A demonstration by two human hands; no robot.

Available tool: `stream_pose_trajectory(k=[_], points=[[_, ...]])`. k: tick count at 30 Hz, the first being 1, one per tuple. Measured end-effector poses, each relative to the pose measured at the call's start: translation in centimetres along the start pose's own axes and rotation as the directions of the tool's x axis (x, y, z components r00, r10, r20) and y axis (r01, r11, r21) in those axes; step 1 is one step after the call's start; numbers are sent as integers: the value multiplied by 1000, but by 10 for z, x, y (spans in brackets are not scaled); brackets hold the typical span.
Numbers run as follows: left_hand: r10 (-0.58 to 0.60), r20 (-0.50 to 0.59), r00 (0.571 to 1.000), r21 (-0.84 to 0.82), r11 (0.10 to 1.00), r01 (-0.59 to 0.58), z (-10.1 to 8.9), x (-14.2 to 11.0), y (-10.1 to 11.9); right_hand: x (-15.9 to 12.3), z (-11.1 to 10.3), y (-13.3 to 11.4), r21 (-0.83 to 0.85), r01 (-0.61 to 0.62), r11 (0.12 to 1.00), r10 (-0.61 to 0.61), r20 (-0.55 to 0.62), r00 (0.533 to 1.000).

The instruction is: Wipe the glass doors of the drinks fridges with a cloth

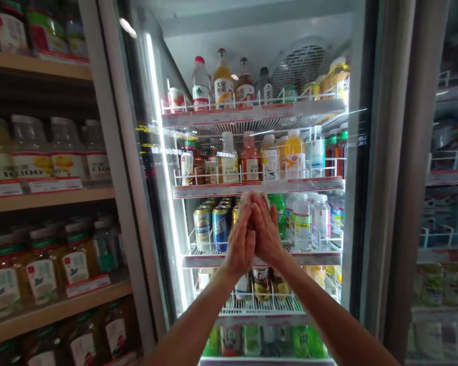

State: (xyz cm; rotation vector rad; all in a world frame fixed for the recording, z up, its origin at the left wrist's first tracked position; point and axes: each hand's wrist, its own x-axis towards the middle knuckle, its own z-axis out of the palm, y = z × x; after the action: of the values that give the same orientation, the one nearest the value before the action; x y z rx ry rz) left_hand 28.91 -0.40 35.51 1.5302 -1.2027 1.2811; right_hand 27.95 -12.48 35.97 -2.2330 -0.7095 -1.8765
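Note:
My left hand [241, 244] and my right hand [267, 231] are raised together in front of the upright drinks fridge, at the height of its third shelf. Their fingers point upward and are pressed close, with the two hands touching. A pale, blurred patch [248, 197] shows at the fingertips; whether it is a cloth or a reflection in the glass I cannot tell. Behind the hands stand beer cans [220, 226] on the left, a green bottle [278, 211] and clear bottles [302, 221] on the right, partly hidden by my fingers and wrists.
A glass door with reflections seems to cover the fridge, edged by a dark frame [366, 203]. Juice bottles [223, 84] line its upper shelves. To the left, wooden shelves [57, 198] hold several jars and bottles. Another fridge with wire shelves [448, 175] stands at the right.

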Motion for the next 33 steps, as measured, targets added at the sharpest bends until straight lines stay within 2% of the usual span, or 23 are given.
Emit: stream_pose_trajectory(k=[2,4,7,9,11,13,15,17,18,19,20,21,23,24,25,27,29,30,31,32,33], points=[[-25,-8,1000,-12,1000,24,13,5,6,-11,-16,17,27,99,995,-100,46,994],[-21,-46,999,118,993,26,26,12,10,-17,-34,42,-15,131,991,-130,32,991],[5,-87,996,439,898,33,44,29,13,-13,-52,78,-174,-41,984,6,-196,980],[74,-33,997,595,802,-39,47,39,5,-6,-55,90,-250,-112,962,39,-282,959],[156,23,987,673,728,-131,32,45,-13,-1,-53,95,-295,-133,946,54,-260,964],[186,-34,982,720,686,-105,1,45,-35,-1,-51,95,-321,-155,934,86,-220,972],[148,-220,964,738,672,65,-30,41,-54,-4,-49,94,-340,-170,925,104,-204,973],[101,-382,919,709,670,222,-43,36,-60,-8,-47,94,-357,-172,918,101,-210,973],[104,-369,924,708,676,207,-40,33,-57,-9,-46,94,-362,-177,915,104,-212,972],[124,-301,946,716,684,138,-32,29,-52,-10,-46,95,-365,-182,913,108,-215,971],[164,-185,969,723,691,21,-22,26,-45,-11,-46,95,-368,-185,911,109,-218,970],[201,-16,979,711,691,-130,-12,24,-39,-11,-46,96,-371,-186,910,108,-221,969],[268,184,946,664,675,-321,-2,25,-34,-11,-46,97,-378,-184,907,102,-227,969],[276,214,937,655,671,-347,-5,27,-36,-11,-46,97,-381,-182,906,99,-228,969],[269,177,947,668,673,-317,-12,31,-41,-11,-46,97,-382,-180,907,95,-229,969],[219,-35,975,717,685,-128,-31,38,-53,-11,-46,97,-375,-185,909,101,-232,967],[159,-276,948,723,684,96,-41,41,-58,-11,-45,97,-367,-193,910,108,-239,965],[147,-311,939,721,680,133,-38,40,-57,-11,-45,98,-367,-193,910,106,-244,964],[153,-263,953,730,677,93,-32,37,-52,-12,-45,98,-370,-189,910,98,-251,963],[178,-127,976,738,674,-27,-23,33,-47,-12,-45,99,-372,-182,910,88,-257,962],[227,54,972,719,667,-196,-15,29,-42,-12,-46,100,-371,-176,912,81,-257,963]])
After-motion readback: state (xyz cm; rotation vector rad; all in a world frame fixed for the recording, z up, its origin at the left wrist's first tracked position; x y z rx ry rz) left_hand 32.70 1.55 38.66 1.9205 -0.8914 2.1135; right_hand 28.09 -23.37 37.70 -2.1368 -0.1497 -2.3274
